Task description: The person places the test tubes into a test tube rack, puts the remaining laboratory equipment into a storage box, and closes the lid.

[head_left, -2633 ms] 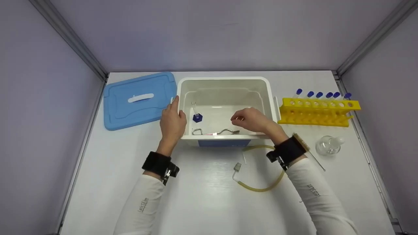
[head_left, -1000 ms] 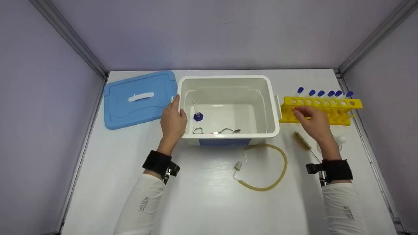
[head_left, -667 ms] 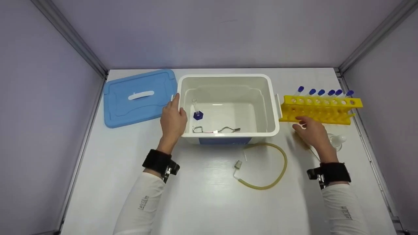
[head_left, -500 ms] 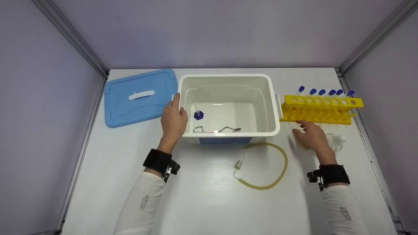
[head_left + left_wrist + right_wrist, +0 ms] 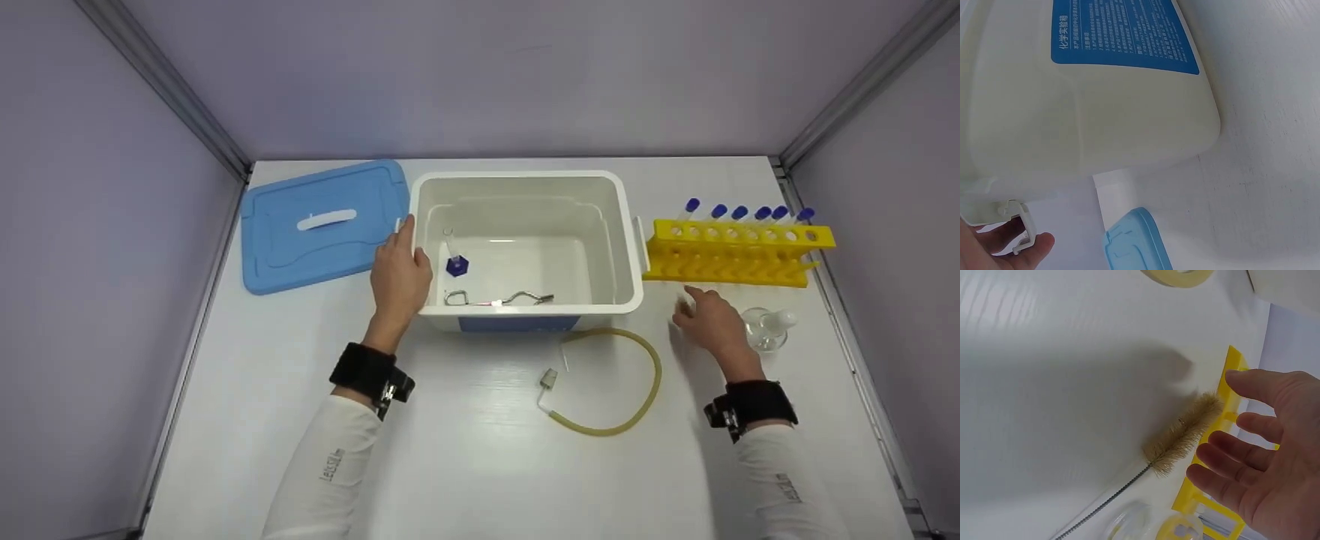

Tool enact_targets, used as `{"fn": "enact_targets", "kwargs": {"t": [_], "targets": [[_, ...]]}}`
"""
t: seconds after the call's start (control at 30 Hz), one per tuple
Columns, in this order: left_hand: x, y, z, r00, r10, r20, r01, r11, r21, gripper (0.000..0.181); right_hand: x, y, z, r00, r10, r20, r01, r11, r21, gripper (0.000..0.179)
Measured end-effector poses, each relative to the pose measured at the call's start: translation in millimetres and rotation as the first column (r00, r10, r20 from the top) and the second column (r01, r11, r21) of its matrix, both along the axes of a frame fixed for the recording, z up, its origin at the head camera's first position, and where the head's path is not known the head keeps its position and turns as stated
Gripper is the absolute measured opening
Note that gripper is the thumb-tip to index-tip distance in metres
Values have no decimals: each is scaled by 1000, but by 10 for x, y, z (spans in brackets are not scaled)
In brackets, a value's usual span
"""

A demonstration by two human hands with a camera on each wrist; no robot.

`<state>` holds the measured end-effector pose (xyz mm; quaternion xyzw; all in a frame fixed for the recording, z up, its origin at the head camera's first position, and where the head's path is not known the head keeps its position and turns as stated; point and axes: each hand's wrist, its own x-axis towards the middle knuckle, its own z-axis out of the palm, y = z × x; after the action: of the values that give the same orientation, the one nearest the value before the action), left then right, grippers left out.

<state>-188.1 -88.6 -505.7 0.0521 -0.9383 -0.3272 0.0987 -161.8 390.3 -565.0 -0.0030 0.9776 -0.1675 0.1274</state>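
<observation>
My left hand [image 5: 401, 274] holds the left side of a white plastic box [image 5: 517, 309]. In the left wrist view its fingers [image 5: 1036, 252] curl about the white side latch [image 5: 1027, 222]. Inside the box lie a small measuring cylinder with a blue hexagonal base [image 5: 457, 265] and a bent metal clamp [image 5: 525, 297]. My right hand [image 5: 712, 322] is just in front of the yellow test tube rack. Its fingers are spread and loosely bent beside the bristles of a test tube brush [image 5: 1185, 430]; from the head the hand hides this brush.
A blue lid [image 5: 322, 255] lies left of the box. Right of the box stands the yellow rack [image 5: 742, 234] with several blue-capped tubes. A glass bottle [image 5: 763, 334] stands beside my right hand. Yellow rubber tubing [image 5: 652, 390] with a stopper [image 5: 549, 379] curves over the table.
My right hand has left the inside of the box, crossed to the front of the rack, and come lower over the brush. My left hand stays at the box.
</observation>
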Motion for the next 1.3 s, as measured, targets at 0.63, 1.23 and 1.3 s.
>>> {"fn": "enact_targets", "kwargs": {"t": [0.63,1.23,1.3], "targets": [[-2,0,-8,1000,14,2,-14,1000,7,53,19,-18,-71,1000,17,26,-19,998,65,26],[6,-4,1,1000,10,6,-10,1000,-3,53,63,14,-118,999,-46,-12,46,999,18,26],[4,-3,1,1000,10,5,-10,1000,-3,53,65,-10,-98,998,-43,-36,43,999,4,28]]}}
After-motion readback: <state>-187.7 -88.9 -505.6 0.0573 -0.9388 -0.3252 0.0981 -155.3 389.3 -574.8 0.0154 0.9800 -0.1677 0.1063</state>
